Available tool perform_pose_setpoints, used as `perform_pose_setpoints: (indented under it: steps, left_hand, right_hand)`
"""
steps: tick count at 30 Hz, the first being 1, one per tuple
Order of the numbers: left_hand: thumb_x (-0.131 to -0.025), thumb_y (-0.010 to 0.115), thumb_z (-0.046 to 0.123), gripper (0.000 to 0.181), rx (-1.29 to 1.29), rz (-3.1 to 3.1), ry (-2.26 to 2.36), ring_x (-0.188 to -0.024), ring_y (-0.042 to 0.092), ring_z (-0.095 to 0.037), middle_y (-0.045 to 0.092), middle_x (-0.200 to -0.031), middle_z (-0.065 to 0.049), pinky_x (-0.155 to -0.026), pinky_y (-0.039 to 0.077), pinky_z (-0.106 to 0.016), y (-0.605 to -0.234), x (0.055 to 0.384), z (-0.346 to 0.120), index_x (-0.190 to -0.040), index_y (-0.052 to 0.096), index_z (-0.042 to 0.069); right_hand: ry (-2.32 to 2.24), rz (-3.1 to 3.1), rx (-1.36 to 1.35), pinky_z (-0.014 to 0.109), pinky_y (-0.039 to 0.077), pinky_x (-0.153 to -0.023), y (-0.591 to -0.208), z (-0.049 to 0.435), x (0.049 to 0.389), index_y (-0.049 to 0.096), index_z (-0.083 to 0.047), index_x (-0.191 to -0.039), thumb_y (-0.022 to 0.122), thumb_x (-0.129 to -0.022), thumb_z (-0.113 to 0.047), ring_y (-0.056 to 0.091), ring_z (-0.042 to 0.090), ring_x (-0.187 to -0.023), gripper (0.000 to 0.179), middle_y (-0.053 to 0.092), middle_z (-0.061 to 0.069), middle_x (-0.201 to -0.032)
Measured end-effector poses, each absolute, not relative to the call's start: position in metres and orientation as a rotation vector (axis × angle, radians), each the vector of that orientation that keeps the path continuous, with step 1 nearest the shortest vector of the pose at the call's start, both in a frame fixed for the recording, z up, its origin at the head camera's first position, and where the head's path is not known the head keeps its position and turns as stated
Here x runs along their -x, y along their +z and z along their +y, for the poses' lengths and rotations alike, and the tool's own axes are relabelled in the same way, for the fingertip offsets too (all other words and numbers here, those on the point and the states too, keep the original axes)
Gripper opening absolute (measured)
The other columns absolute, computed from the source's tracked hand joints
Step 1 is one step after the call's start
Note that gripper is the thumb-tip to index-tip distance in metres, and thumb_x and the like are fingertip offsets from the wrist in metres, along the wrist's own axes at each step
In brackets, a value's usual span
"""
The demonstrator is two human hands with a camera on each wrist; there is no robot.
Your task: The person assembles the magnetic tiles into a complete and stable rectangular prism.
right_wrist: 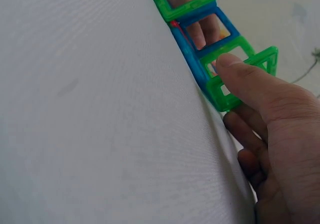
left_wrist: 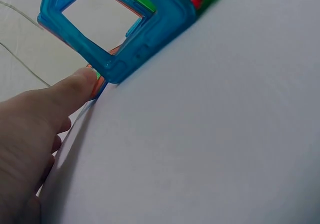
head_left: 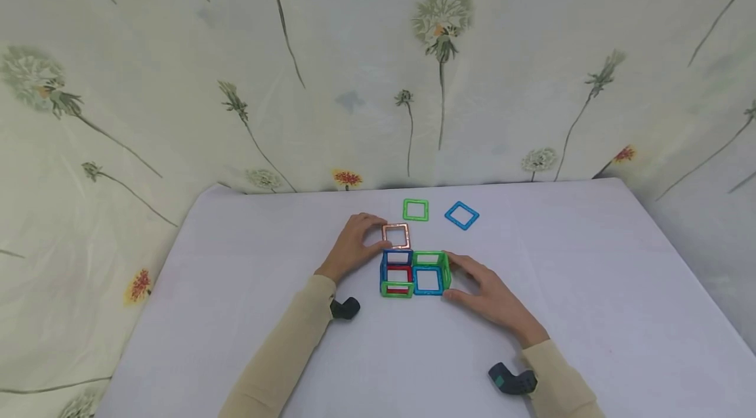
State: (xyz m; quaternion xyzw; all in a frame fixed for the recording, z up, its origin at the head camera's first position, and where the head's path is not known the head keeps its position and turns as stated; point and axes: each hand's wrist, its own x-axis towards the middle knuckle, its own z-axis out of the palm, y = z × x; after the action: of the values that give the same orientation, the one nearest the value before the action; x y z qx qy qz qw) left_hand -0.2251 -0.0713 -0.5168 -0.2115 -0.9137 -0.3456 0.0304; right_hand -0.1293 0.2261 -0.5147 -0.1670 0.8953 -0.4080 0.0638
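Note:
Magnetic square tiles form a two-bay, open-topped structure, with a red floor tile (head_left: 399, 267) in the left bay and a blue floor tile (head_left: 428, 292) in the right. My left hand (head_left: 354, 246) holds an orange tile (head_left: 399, 247) by its left side, just behind the structure; in the left wrist view the thumb (left_wrist: 80, 83) presses its edge. At the right end, my right hand (head_left: 489, 293) pinches an upright green tile (head_left: 447, 271) between thumb and fingers. A low green tile (head_left: 397, 295) stands in front, a dark blue tile (head_left: 383, 271) at the left.
Farther back, a loose green tile (head_left: 405, 210) and a loose blue tile (head_left: 455, 222) lie flat on the white-covered table (head_left: 590, 287). A flowered cloth (head_left: 354, 109) hangs behind the table. Dark wrist devices (head_left: 345, 308) are on both sleeves.

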Motion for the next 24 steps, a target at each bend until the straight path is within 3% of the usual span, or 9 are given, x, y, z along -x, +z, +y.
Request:
perform_pose_setpoints:
  steps: [4, 12, 24]
  left_hand:
    - [-0.082, 0.070, 0.044, 0.050, 0.658, -2.796, -1.085, -0.122, 0.047, -0.012, 0.058, -0.126, 0.007, -0.108, 0.039, -0.036, -0.5170, 0.2249, -0.0727, -0.126, 0.057, 0.026]
    - [-0.083, 0.071, 0.030, 0.045, 0.610, -2.689, -1.275, -0.097, 0.057, -0.010, 0.067, -0.098, 0.005, -0.098, 0.046, -0.035, -0.5171, 0.2246, -0.0747, -0.125, 0.056, 0.022]
    - [-0.087, 0.068, 0.024, 0.036, 0.518, -2.569, -1.368, -0.091, 0.060, -0.007, 0.065, -0.097, 0.006, -0.088, 0.052, -0.029, -0.5215, 0.2259, -0.0789, -0.122, 0.058, 0.028]
  right_hand:
    - [-1.250, 2.704, 0.516, 0.053, 0.037, -0.107, -0.5144, 0.2269, 0.1296, 0.034, -0.044, -0.141, 0.069, -0.080, -0.051, 0.040, 0.024, -0.135, 0.071, 0.048, -0.007, -0.140]
    - [-1.263, 2.695, 0.519, 0.054, 0.037, -0.107, -0.5148, 0.2266, 0.1286, 0.035, -0.043, -0.141, 0.069, -0.080, -0.050, 0.040, 0.024, -0.135, 0.070, 0.048, -0.008, -0.139]
    - [-1.268, 2.699, 0.542, 0.052, 0.038, -0.107, -0.5131, 0.2263, 0.1283, 0.035, -0.042, -0.141, 0.069, -0.080, -0.049, 0.042, 0.023, -0.134, 0.070, 0.049, -0.009, -0.138]
